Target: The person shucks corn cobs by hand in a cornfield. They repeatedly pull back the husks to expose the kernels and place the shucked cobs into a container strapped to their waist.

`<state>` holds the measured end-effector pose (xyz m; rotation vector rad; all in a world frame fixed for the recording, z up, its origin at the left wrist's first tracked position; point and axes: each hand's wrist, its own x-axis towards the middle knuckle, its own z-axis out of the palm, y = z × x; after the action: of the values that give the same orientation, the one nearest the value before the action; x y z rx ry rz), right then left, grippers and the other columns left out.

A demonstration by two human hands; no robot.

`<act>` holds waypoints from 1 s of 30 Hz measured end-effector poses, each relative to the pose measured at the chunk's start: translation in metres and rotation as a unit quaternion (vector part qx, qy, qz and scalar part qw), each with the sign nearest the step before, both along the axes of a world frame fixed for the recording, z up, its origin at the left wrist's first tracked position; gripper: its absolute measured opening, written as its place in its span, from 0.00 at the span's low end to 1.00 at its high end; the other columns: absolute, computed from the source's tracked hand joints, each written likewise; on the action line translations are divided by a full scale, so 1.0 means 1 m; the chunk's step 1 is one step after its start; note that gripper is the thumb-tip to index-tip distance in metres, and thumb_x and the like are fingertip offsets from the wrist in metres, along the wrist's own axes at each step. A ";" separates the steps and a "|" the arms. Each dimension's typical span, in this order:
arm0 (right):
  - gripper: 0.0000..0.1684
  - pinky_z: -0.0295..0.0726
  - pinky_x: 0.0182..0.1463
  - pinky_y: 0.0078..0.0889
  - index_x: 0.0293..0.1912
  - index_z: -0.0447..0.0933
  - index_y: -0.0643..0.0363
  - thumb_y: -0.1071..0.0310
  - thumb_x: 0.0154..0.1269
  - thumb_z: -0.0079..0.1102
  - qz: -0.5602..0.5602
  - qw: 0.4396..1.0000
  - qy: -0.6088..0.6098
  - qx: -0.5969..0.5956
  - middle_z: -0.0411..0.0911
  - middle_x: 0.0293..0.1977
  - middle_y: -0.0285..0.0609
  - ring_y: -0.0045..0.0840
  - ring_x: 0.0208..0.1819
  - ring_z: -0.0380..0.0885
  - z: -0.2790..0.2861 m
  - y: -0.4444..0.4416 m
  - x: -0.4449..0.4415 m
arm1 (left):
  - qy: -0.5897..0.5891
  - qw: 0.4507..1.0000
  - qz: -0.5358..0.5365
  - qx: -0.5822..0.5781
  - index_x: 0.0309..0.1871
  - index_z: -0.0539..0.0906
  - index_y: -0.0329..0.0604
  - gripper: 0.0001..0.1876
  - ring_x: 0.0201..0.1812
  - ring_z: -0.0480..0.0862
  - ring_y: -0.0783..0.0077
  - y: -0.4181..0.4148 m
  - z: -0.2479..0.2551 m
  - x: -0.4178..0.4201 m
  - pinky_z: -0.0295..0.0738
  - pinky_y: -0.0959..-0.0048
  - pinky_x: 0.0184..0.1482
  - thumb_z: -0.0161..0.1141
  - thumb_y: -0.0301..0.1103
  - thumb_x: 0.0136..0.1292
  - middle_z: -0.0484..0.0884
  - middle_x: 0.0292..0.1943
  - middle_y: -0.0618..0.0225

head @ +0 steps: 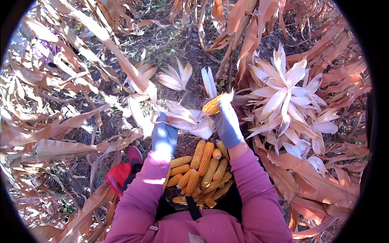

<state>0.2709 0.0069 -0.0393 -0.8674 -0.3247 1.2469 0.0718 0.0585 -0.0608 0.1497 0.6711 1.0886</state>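
Observation:
My right hand [228,123], in a grey-blue knit glove, grips a husked yellow corn ear [213,104] with some silk at its far end. My left hand [165,133], gloved alike, is closed on pale dry corn husks [188,120] that stretch across towards the right hand. The ear looks free of these husks, though its butt is partly covered by the right hand. Below both hands, a pile of bare yellow corn ears [206,161] lies on the ground close against my body.
A large heap of stripped husks [284,94] stands to the right. Loose husks [176,76] lie ahead on the soil. Dry corn stalks [100,33] lean in from the upper left. A red shoe [135,155] and red cloth [117,177] show beside my left arm.

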 end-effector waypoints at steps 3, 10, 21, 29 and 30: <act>0.24 0.74 0.60 0.40 0.58 0.66 0.59 0.52 0.73 0.51 -0.050 0.998 0.030 0.011 0.75 0.48 0.45 0.30 0.52 0.76 0.022 0.004 0.020 | 0.027 0.999 0.020 -0.022 0.65 0.68 0.37 0.21 0.59 0.75 0.59 0.005 -0.012 -0.001 0.68 0.56 0.66 0.49 0.39 0.75 0.74 0.59 0.55; 0.24 0.81 0.44 0.38 0.52 0.68 0.61 0.49 0.73 0.51 -0.061 0.990 0.122 0.019 0.75 0.38 0.45 0.34 0.39 0.78 0.039 -0.001 0.026 | 0.176 0.981 -0.001 0.083 0.63 0.70 0.40 0.21 0.54 0.78 0.64 0.005 -0.021 -0.011 0.73 0.60 0.61 0.51 0.41 0.74 0.78 0.52 0.60; 0.24 0.77 0.34 0.26 0.51 0.69 0.61 0.48 0.72 0.51 -0.194 0.979 0.018 0.059 0.74 0.33 0.42 0.27 0.30 0.75 0.066 -0.017 0.070 | 0.053 0.979 -0.183 0.066 0.71 0.59 0.47 0.28 0.64 0.70 0.61 -0.020 0.013 0.037 0.61 0.47 0.66 0.53 0.42 0.72 0.64 0.67 0.65; 0.22 0.77 0.38 0.21 0.53 0.71 0.61 0.54 0.71 0.56 0.058 0.993 -0.097 -0.021 0.76 0.37 0.37 0.18 0.35 0.76 0.058 -0.012 0.030 | 0.198 0.934 -0.252 0.156 0.57 0.74 0.30 0.17 0.51 0.81 0.63 -0.016 0.035 0.017 0.74 0.64 0.60 0.52 0.34 0.72 0.80 0.49 0.54; 0.22 0.76 0.40 0.19 0.55 0.71 0.62 0.55 0.71 0.56 0.080 0.989 -0.126 -0.017 0.76 0.38 0.36 0.16 0.37 0.75 0.059 -0.009 0.014 | 0.204 0.929 -0.242 0.189 0.58 0.74 0.30 0.17 0.51 0.81 0.63 -0.019 0.037 0.014 0.74 0.63 0.60 0.51 0.33 0.72 0.80 0.49 0.54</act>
<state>0.2850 -0.0023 0.0197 -1.0483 -0.5854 1.2938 0.0855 0.0397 -0.0238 0.8518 0.7348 0.6955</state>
